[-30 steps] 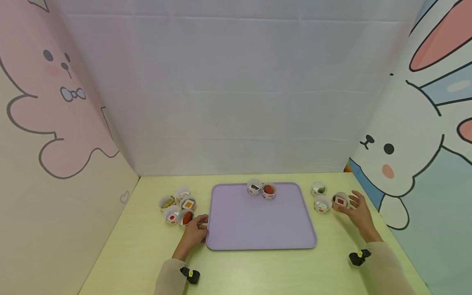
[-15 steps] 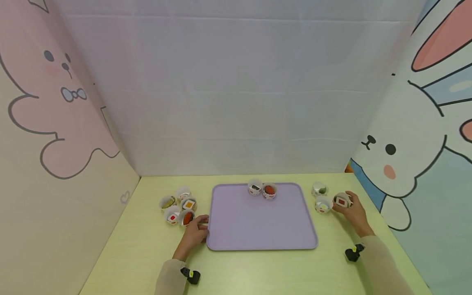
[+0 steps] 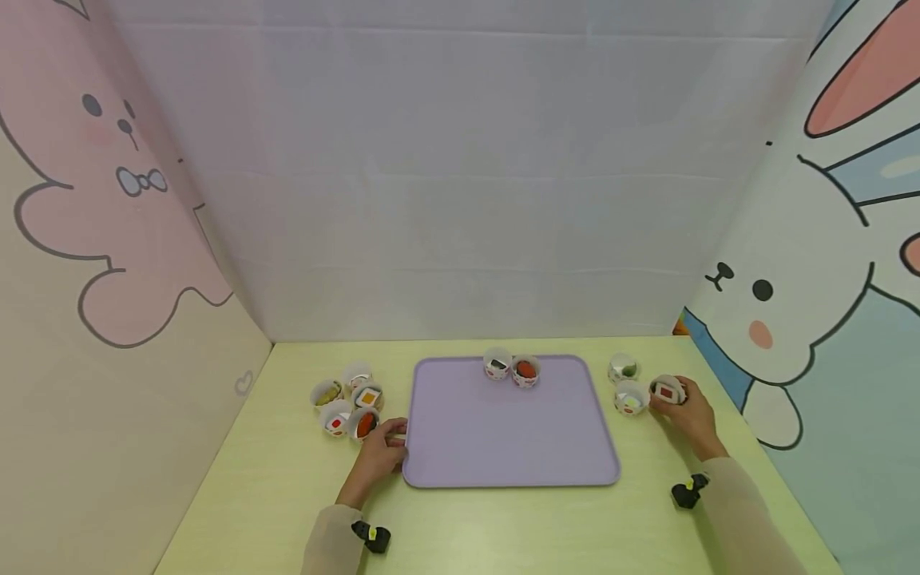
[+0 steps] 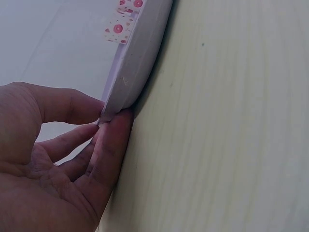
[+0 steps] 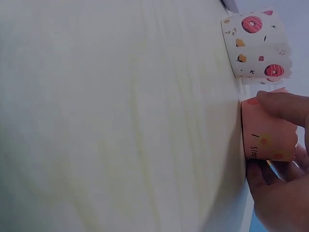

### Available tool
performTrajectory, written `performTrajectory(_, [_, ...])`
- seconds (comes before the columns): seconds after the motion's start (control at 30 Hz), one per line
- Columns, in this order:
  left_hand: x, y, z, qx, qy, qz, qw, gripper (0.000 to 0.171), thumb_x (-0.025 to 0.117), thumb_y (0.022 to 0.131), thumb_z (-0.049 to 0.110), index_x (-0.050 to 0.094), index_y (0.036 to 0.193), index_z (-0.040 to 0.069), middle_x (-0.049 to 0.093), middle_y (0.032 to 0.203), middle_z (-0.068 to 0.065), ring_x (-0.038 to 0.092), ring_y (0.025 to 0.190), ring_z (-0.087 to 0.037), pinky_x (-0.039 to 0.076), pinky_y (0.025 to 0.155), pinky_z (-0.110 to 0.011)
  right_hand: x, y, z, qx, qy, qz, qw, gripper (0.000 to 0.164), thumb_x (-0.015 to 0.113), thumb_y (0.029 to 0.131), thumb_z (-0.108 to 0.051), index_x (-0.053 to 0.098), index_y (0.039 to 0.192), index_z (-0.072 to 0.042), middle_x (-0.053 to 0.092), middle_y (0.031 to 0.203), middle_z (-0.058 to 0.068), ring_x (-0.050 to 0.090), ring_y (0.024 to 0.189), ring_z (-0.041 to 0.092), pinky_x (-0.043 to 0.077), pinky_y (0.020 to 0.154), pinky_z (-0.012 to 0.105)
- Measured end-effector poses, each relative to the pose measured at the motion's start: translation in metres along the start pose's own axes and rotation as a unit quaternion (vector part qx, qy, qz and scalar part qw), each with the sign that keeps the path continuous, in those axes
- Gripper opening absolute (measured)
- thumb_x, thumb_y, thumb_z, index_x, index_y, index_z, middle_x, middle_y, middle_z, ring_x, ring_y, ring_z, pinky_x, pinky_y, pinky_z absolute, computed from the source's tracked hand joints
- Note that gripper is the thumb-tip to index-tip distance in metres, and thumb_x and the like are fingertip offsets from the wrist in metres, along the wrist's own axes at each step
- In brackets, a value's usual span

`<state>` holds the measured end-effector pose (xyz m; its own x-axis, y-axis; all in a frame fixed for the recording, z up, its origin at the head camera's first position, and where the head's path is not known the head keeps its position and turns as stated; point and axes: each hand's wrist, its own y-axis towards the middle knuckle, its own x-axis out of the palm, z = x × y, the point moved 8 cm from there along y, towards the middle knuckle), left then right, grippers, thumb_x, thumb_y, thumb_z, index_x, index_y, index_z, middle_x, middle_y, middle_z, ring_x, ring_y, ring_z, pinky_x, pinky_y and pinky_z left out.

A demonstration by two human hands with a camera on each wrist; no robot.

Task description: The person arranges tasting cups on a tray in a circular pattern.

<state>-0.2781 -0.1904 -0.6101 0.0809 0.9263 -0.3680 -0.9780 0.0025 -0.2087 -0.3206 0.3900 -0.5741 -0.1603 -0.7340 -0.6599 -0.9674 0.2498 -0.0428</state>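
Note:
In the head view a flat lilac tray (image 3: pixel 503 439) lies on the table. My left hand (image 3: pixel 376 454) pinches its left edge; the left wrist view has the thumb against the rim (image 4: pixel 140 63) and fingers underneath. On the right, my right hand (image 3: pixel 691 411) grips a small paper cup (image 3: pixel 667 390) with a whitish square piece with a red middle inside. The right wrist view shows this pinkish cup (image 5: pixel 268 130) between thumb and fingers, close to the tabletop. Beside it are a donut-print paper cup (image 3: pixel 629 398) and another cup (image 3: pixel 623 367) with something green.
Two paper cups (image 3: pixel 526 372) stand at the tray's back edge, one holding an orange-red piece. Several more filled cups (image 3: pixel 335 418) cluster left of the tray, near my left hand. A white sheet (image 3: pixel 460 200) closes the back, and printed panels (image 3: pixel 826 383) flank the sides.
My right hand's fingers have closed around the paper cup, which is tilted slightly differently. The right forearm shifted a little left. My left hand and the tray have stayed in place.

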Motion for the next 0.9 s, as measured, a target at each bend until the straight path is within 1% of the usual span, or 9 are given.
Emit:
performTrajectory(0.17, [0.000, 0.000, 0.000, 0.003, -0.003, 0.003, 1.0000, 0.054, 0.061, 0.080, -0.004, 0.056, 0.133, 0.002, 0.061, 0.124, -0.017, 0.060, 0.098, -0.023, 0.058, 0.060, -0.034, -0.003, 0.000, 0.003, 0.011, -0.005, 0.016, 1.000, 0.078, 0.069, 0.090, -0.035, 0.032, 0.147, 0.003, 0.043, 0.141, 0.034, 0.046, 0.122, 0.047, 0.041, 0.097, 0.055])
performTrajectory(0.4, [0.001, -0.001, 0.001, 0.006, 0.001, 0.006, 1.0000, 0.055, 0.061, 0.078, -0.005, 0.056, 0.132, 0.001, 0.062, 0.123, -0.017, 0.060, 0.097, -0.022, 0.057, 0.059, -0.034, -0.007, -0.001, 0.007, 0.039, 0.013, 0.014, 0.999, 0.085, 0.067, 0.090, -0.044, 0.026, 0.151, 0.000, 0.038, 0.145, 0.034, 0.043, 0.127, 0.047, 0.039, 0.101, 0.058])
performTrajectory(0.57, [0.000, -0.001, 0.001, 0.014, 0.003, 0.007, 0.9999, 0.055, 0.060, 0.077, -0.005, 0.056, 0.132, 0.000, 0.062, 0.121, -0.018, 0.060, 0.095, -0.021, 0.056, 0.058, -0.033, -0.015, -0.006, 0.003, 0.035, 0.024, 0.026, 0.999, 0.086, 0.065, 0.090, -0.047, 0.026, 0.152, -0.001, 0.038, 0.146, 0.033, 0.042, 0.128, 0.046, 0.040, 0.101, 0.057])
performTrajectory(0.63, [0.001, -0.001, 0.001, 0.015, 0.002, 0.008, 0.9999, 0.055, 0.061, 0.077, -0.005, 0.056, 0.132, 0.000, 0.062, 0.121, -0.017, 0.060, 0.095, -0.021, 0.056, 0.058, -0.033, -0.019, -0.008, 0.000, 0.031, 0.026, 0.030, 0.999, 0.086, 0.065, 0.090, -0.047, 0.027, 0.152, -0.002, 0.039, 0.146, 0.032, 0.044, 0.126, 0.044, 0.043, 0.096, 0.052])
performTrajectory(0.73, [0.000, -0.002, 0.002, 0.018, 0.002, 0.008, 0.9998, 0.055, 0.061, 0.077, -0.005, 0.056, 0.132, 0.000, 0.062, 0.121, -0.017, 0.060, 0.094, -0.021, 0.056, 0.058, -0.033, -0.024, -0.011, -0.005, 0.022, 0.029, 0.036, 0.999, 0.084, 0.065, 0.090, -0.047, 0.028, 0.151, -0.002, 0.042, 0.144, 0.030, 0.047, 0.119, 0.039, 0.047, 0.083, 0.035])
performTrajectory(0.8, [0.000, -0.002, 0.002, 0.019, 0.000, 0.008, 0.9998, 0.055, 0.061, 0.077, -0.006, 0.056, 0.132, -0.001, 0.062, 0.121, -0.018, 0.060, 0.094, -0.021, 0.056, 0.058, -0.033, -0.028, -0.013, -0.011, 0.010, 0.026, 0.043, 0.999, 0.082, 0.065, 0.090, -0.046, 0.030, 0.150, -0.003, 0.044, 0.141, 0.029, 0.049, 0.114, 0.035, 0.045, 0.073, 0.024])
performTrajectory(0.9, [0.001, -0.002, 0.001, 0.019, -0.004, 0.008, 0.9998, 0.055, 0.060, 0.077, -0.005, 0.056, 0.132, 0.000, 0.062, 0.121, -0.018, 0.060, 0.094, -0.021, 0.056, 0.057, -0.033, -0.033, -0.015, -0.018, -0.009, 0.025, 0.047, 0.999, 0.081, 0.065, 0.090, -0.046, 0.031, 0.150, -0.004, 0.046, 0.138, 0.028, 0.049, 0.110, 0.031, 0.042, 0.064, 0.016])
